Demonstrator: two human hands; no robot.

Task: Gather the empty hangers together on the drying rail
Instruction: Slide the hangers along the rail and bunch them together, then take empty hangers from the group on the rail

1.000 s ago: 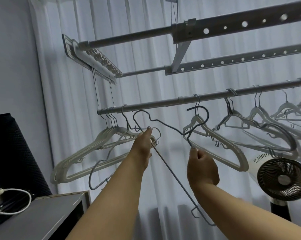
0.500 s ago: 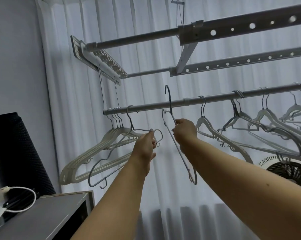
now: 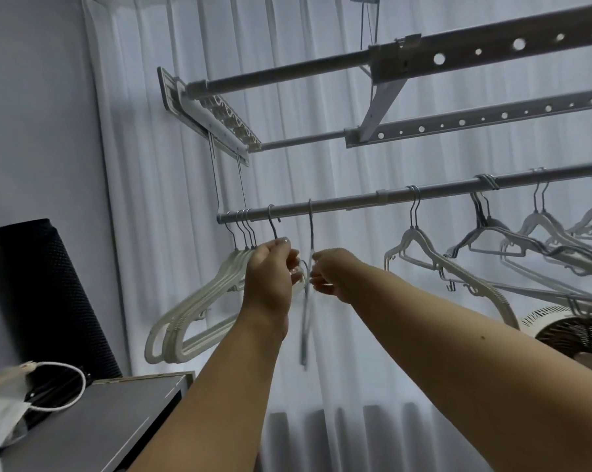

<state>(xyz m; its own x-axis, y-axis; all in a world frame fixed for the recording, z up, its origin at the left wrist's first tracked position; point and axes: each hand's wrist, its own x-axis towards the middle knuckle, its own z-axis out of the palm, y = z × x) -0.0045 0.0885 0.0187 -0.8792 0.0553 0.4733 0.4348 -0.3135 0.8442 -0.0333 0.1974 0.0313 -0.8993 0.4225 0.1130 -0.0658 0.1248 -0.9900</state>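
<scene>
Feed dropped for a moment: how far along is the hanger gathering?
Done: a bunch of white plastic hangers hangs at the left end of the grey metal rail. In hand: the left hand and right hand grip a thin grey wire hanger hooked beside it. Left: the scattered pale hangers further right.

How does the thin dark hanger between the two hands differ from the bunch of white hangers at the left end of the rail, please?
The dark wire hanger is thin, grey and single; the white hangers are thick, pale and bunched several together. The wire hanger shows edge-on as a narrow line; the white ones spread their shoulders down to the left. The right hand grips the wire hanger; the left hand is at the white bunch, hold unclear. Both hang empty from the same rail.
</scene>
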